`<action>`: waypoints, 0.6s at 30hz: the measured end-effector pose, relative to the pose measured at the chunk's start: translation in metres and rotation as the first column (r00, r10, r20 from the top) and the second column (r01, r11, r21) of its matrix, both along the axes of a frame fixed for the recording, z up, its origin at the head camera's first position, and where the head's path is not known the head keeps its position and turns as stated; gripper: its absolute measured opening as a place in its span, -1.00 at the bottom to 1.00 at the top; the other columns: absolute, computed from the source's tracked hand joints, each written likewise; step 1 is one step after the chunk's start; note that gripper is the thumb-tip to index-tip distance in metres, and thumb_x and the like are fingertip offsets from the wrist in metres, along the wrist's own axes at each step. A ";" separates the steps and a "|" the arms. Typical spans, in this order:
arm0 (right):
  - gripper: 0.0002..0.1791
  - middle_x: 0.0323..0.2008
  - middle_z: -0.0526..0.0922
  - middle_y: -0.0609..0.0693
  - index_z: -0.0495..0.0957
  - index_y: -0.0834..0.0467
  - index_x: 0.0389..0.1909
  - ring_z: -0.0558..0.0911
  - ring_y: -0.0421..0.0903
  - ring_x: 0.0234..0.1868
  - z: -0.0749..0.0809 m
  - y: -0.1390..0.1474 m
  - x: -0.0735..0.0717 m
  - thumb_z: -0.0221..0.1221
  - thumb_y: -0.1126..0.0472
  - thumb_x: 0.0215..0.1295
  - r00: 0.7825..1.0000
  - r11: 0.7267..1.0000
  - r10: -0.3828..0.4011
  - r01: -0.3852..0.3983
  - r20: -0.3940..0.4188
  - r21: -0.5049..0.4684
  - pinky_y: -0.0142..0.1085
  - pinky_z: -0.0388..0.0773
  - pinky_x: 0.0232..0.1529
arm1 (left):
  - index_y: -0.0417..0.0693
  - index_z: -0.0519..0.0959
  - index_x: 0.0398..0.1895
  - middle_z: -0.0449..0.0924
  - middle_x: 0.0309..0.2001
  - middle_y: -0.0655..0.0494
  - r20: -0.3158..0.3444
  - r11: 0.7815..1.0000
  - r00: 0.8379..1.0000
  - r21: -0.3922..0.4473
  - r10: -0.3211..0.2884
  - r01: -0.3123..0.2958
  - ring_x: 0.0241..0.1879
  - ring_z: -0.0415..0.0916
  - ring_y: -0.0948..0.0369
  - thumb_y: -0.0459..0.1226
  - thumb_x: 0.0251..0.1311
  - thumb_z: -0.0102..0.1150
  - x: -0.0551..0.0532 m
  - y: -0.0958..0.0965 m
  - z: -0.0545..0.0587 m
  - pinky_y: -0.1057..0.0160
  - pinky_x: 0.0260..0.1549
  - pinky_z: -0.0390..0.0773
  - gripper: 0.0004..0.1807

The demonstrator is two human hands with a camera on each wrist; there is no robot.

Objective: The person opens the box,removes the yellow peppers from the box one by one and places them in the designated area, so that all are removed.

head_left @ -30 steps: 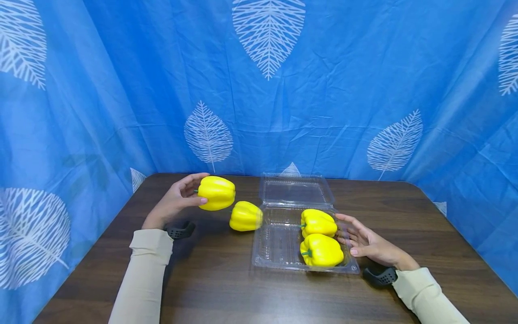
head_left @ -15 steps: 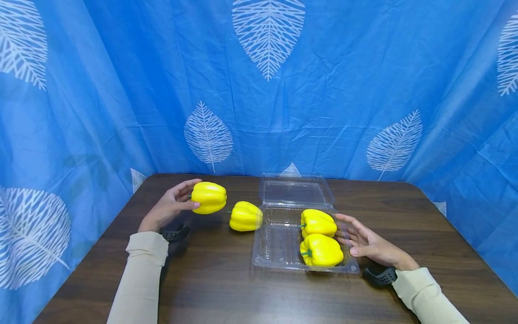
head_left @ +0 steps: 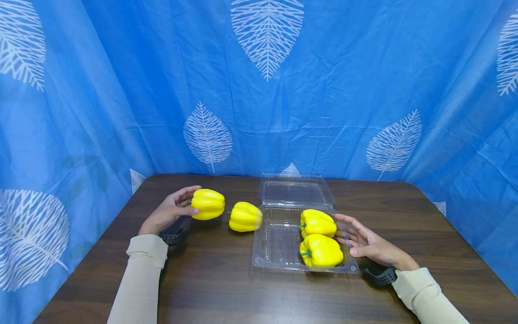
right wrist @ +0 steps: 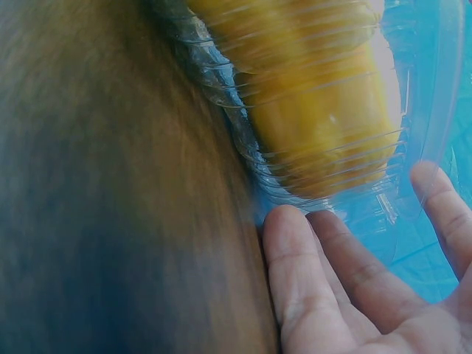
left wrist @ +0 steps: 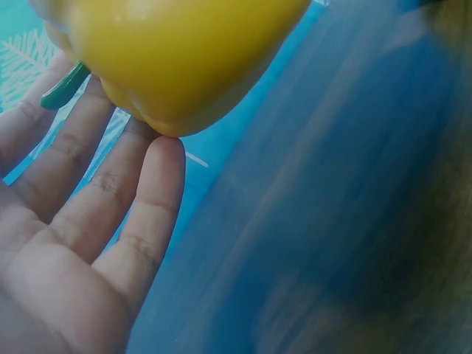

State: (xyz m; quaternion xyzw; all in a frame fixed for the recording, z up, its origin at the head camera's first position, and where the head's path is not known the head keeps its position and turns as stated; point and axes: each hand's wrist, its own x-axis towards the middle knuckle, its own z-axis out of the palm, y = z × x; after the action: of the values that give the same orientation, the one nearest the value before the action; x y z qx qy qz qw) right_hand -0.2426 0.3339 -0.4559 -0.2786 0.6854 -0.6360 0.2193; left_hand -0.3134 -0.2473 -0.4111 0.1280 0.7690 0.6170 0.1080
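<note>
Head view: gripped a first yellow pepper (head_left: 208,204) between thumb and fingers of the left hand (head_left: 170,211); could not tell whether clear of the brown table (head_left: 226,292). Saw a second yellow pepper (head_left: 244,217) to the right of those fingertips, past the gripped one, lying on its side, right end overlapping the edge of a clear container (head_left: 279,245); touching or not, could not tell. Set loosely extended fingers of the right hand (head_left: 374,246) along that container's right wall, clenched on nothing. Found a third yellow pepper (head_left: 318,223) and a fourth yellow pepper (head_left: 322,250) inside, just left of the right fingers, side by side, the fourth nearer the thumb. Noted a clear lid (head_left: 297,191) folded back, beyond the right fingers and to their left. Left wrist view: held fingertips against the gripped pepper, with green stem (left wrist: 65,87) poking out over the fingers. Right wrist view: put fingertips near the ribbed outer wall, low beside the table, one finger reaching toward the rim. Saw yellow through the plastic, just past the fingertips.
</note>
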 end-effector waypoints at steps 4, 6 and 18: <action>-0.12 0.57 0.20 -0.20 0.00 -0.07 0.73 0.46 -0.36 0.46 0.000 0.001 0.000 0.22 0.30 0.55 1.000 1.000 -0.003 0.003 0.000 0.003 -0.37 0.47 0.40 | -0.33 0.11 0.68 0.20 0.58 -0.38 0.005 1.000 1.000 -0.018 -0.007 0.007 0.39 0.39 -0.16 -0.39 0.34 0.39 0.000 -0.001 -0.001 0.36 0.20 0.61 -0.07; -0.12 0.60 0.19 -0.14 0.00 -0.08 0.72 0.47 -0.37 0.45 0.000 0.001 0.000 0.22 0.30 0.55 1.000 1.000 -0.010 0.010 0.000 0.008 -0.37 0.47 0.40 | -0.32 0.12 0.68 0.21 0.58 -0.38 0.012 1.000 1.000 -0.029 -0.008 0.009 0.37 0.40 -0.15 -0.38 0.33 0.41 0.000 -0.001 -0.002 0.35 0.20 0.61 -0.06; -0.12 0.63 0.18 -0.03 0.01 -0.06 0.72 0.47 -0.36 0.45 0.000 0.000 0.001 0.24 0.29 0.53 1.000 1.000 -0.014 0.014 -0.013 0.012 -0.37 0.48 0.40 | -0.35 0.15 0.66 0.23 0.57 -0.41 0.024 0.994 0.998 -0.100 -0.051 0.053 0.40 0.39 -0.24 -0.37 0.30 0.42 -0.001 0.000 -0.008 0.19 0.26 0.64 -0.07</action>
State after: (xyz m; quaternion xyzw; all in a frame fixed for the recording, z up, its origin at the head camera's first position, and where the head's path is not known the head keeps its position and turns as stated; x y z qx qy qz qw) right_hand -0.2420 0.3336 -0.4556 -0.2765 0.6925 -0.6317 0.2121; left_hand -0.3145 -0.2476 -0.4194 0.1358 0.7943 0.5758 0.1383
